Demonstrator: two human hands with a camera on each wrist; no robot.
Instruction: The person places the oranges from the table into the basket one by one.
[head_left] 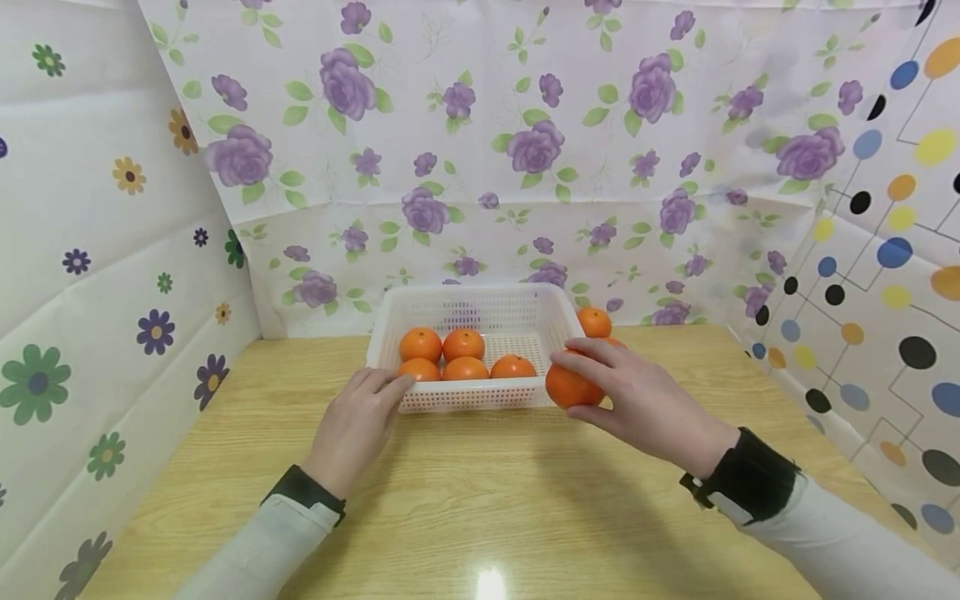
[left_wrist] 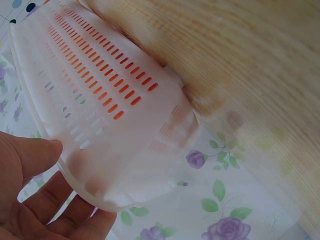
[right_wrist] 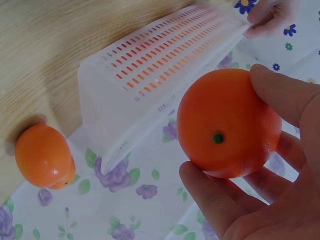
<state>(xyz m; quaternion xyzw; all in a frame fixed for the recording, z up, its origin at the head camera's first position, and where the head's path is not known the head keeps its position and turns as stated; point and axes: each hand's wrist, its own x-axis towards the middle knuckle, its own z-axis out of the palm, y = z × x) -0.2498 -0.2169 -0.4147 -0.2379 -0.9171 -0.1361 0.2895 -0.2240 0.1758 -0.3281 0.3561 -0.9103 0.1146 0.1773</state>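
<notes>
My right hand [head_left: 637, 396] holds an orange [head_left: 573, 387] between thumb and fingers, off the right front corner of a white plastic basket [head_left: 480, 396]. In the right wrist view this orange [right_wrist: 227, 122] shows its green stem spot. My left hand [head_left: 360, 425] grips the basket's rim at its left front corner; in the left wrist view the thumb [left_wrist: 37, 155] lies on one side of the rim and the fingers on the other. Several oranges [head_left: 463, 343] sit inside the basket, in its left and front parts.
To the right of the basket, two more oranges [head_left: 595, 322] stand on the wooden table [head_left: 465, 492], one partly hidden behind my right hand. A flowered sheet [head_left: 480, 167] rises behind the basket, with patterned sheets along both sides.
</notes>
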